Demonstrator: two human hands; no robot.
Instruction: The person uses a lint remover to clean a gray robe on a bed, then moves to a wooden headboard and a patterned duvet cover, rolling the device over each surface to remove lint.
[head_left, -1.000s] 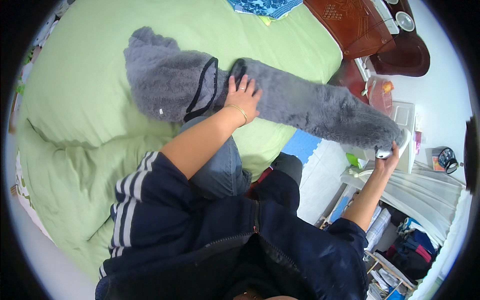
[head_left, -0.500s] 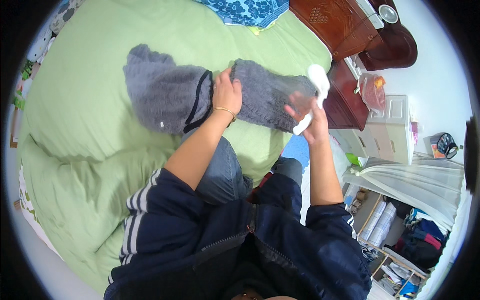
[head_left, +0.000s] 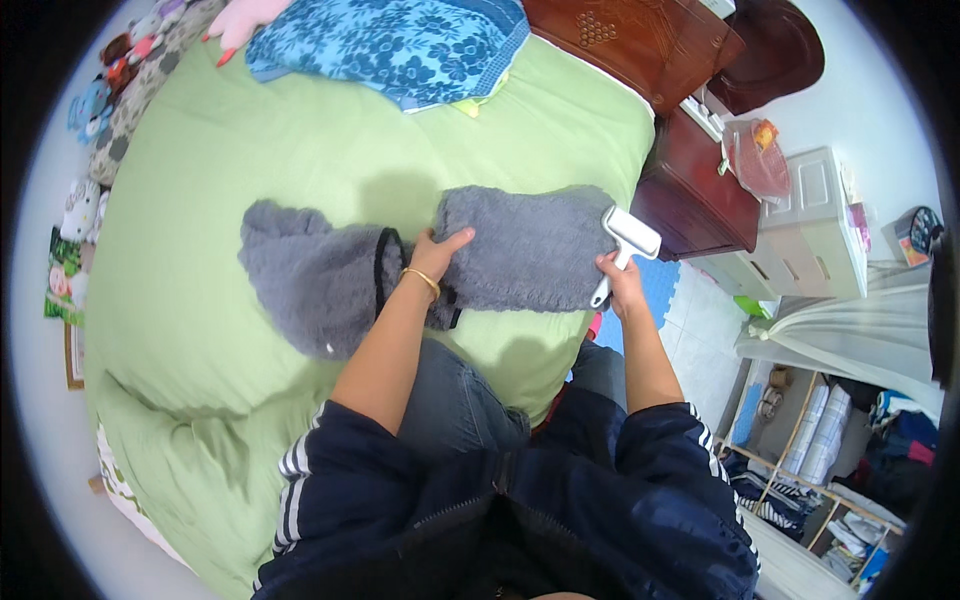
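A grey plush garment [head_left: 520, 250] with black trim lies across the bed, its right part spread flat between my hands. My left hand [head_left: 440, 255] is closed on the left edge of that flat part, thumb on top and a bracelet at the wrist. The bunched section with the black trim and a small white tag lies left of this hand. In my right hand [head_left: 625, 285] is the handle of a white lint roller [head_left: 632, 234], its head up by the garment's right edge. This hand is also close against that edge; whether its fingers pinch the fabric is hidden.
The green-sheeted bed [head_left: 180, 270] fills the middle. A blue flowered cloth [head_left: 400, 50] lies at its far side, with plush toys [head_left: 90, 110] along the far left. A dark red wooden cabinet [head_left: 690, 190], white drawers [head_left: 815, 220] and open clothes shelves [head_left: 810, 460] stand right.
My right hand has closed around the lint roller's handle, and the roller's head has turned outward. The garment's right part looks flatter. The view has shifted, showing more of the bed's far side.
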